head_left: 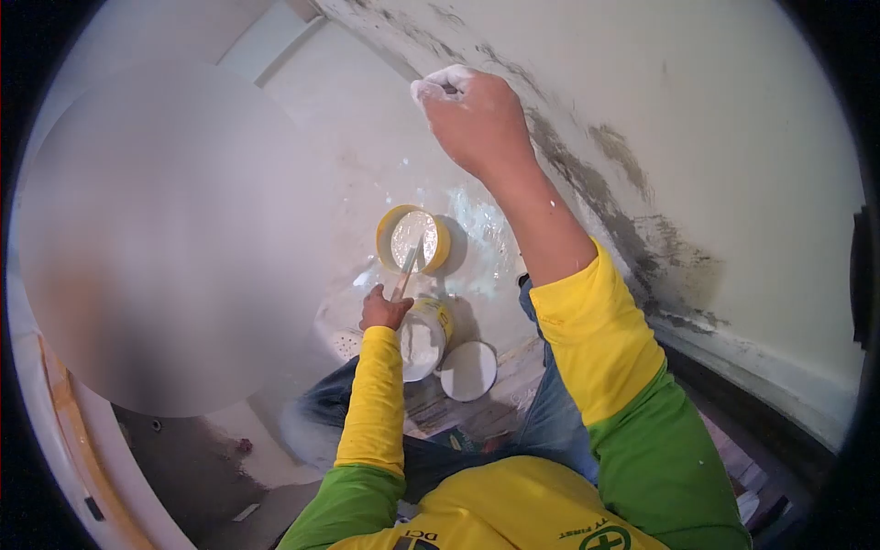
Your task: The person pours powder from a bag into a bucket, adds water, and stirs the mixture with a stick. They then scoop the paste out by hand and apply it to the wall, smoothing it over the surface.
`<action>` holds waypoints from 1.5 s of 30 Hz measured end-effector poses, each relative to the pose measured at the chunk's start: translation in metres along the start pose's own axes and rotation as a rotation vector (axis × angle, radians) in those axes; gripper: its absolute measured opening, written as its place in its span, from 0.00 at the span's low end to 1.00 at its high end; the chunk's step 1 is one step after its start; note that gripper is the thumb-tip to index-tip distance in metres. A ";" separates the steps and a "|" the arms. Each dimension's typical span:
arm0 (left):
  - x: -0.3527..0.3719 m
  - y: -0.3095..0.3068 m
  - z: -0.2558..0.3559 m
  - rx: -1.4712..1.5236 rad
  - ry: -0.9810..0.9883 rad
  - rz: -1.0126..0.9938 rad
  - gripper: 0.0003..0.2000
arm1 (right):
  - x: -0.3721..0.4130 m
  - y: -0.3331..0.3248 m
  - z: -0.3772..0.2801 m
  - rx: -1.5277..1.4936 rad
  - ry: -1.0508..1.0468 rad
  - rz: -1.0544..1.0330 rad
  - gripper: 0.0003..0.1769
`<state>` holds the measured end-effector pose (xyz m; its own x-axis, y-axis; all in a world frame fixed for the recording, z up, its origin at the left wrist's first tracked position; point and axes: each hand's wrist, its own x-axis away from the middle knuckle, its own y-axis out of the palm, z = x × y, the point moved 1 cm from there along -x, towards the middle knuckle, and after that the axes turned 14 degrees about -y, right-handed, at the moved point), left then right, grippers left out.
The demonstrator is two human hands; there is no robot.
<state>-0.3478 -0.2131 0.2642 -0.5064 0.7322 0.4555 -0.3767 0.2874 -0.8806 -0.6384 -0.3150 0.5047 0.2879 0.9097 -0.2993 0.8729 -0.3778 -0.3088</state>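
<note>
White paste covers the knuckles of the right hand (472,115), seen from the head camera as it is raised and clenched into a fist against the stained wall (632,197). Whether anything sits inside that fist cannot be told. Lower down, the left hand (383,310) grasps a thin pale stick (409,266). The stick's far end slants up over the yellow-rimmed tub (414,238), which stands open on the floor and holds white paste. Just beside the left hand, on its near side, a white bucket (423,341) with a yellow label lies tipped, its mouth towards the camera. A round white lid (468,370) rests flat next to the bucket. Both arms wear yellow sleeves that turn green at the shoulder. Dark grey patches streak the wall below and to the right of the raised fist.
</note>
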 end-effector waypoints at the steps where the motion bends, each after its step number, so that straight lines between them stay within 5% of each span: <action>1: -0.006 -0.004 -0.007 -0.090 0.020 -0.107 0.38 | 0.000 -0.001 -0.001 -0.012 -0.010 -0.007 0.17; 6: -0.024 -0.014 -0.034 -0.332 0.155 -0.170 0.29 | -0.001 -0.003 -0.009 -0.036 0.028 -0.022 0.17; 11: -0.033 -0.064 -0.042 0.103 0.163 0.008 0.16 | -0.003 0.004 -0.006 -0.067 0.004 0.027 0.17; 14: -0.047 -0.095 -0.043 0.246 0.196 0.099 0.19 | -0.004 0.008 -0.001 -0.118 0.049 0.009 0.17; 16: -0.024 -0.132 -0.020 0.531 -0.018 -0.404 0.27 | -0.005 0.011 0.004 -0.141 -0.004 0.072 0.17; 17: -0.031 -0.128 -0.016 0.537 -0.027 -0.398 0.27 | -0.007 0.011 0.008 -0.146 -0.006 0.062 0.17; 19: -0.044 -0.103 -0.013 -0.124 0.270 -0.174 0.36 | -0.011 0.013 0.014 -0.077 -0.066 0.067 0.15; 21: -0.052 -0.062 -0.020 -0.454 0.191 -0.380 0.42 | -0.003 0.004 -0.015 -0.215 0.094 0.020 0.16; 23: -0.036 -0.041 -0.031 -0.372 0.082 -0.499 0.39 | -0.005 0.001 -0.016 -0.269 0.155 0.056 0.18; 28: -0.009 -0.043 -0.030 -0.367 0.116 -0.373 0.29 | -0.006 0.001 -0.012 -0.301 0.126 0.039 0.18; 31: -0.008 -0.064 -0.018 -0.443 0.177 -0.101 0.23 | -0.005 -0.001 -0.011 -0.341 0.139 0.042 0.18; 33: 0.004 -0.096 -0.002 -0.128 -0.080 -0.364 0.20 | -0.003 -0.002 -0.011 -0.374 0.139 0.036 0.18; 35: -0.008 -0.112 -0.010 0.026 -0.030 -0.379 0.18 | -0.003 -0.006 -0.012 -0.340 0.140 0.040 0.17; 37: -0.025 -0.122 -0.017 0.611 0.088 -0.414 0.17 | -0.003 -0.008 -0.015 -0.362 0.142 0.054 0.17; 38: -0.029 -0.122 -0.016 0.608 0.089 -0.418 0.17 | -0.003 -0.009 -0.015 -0.380 0.147 0.066 0.16; 42: -0.026 -0.117 0.020 1.151 0.213 -0.052 0.14 | -0.007 -0.003 -0.001 -0.425 0.144 0.052 0.17; 45: -0.057 -0.080 0.046 1.458 0.208 0.216 0.11 | -0.014 0.012 0.029 -0.074 -0.242 0.141 0.15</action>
<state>-0.3243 -0.3063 0.3142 -0.5827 0.7879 0.1991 -0.7995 -0.5997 0.0331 -0.6435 -0.3375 0.4786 0.3137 0.7781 -0.5442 0.8597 -0.4761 -0.1851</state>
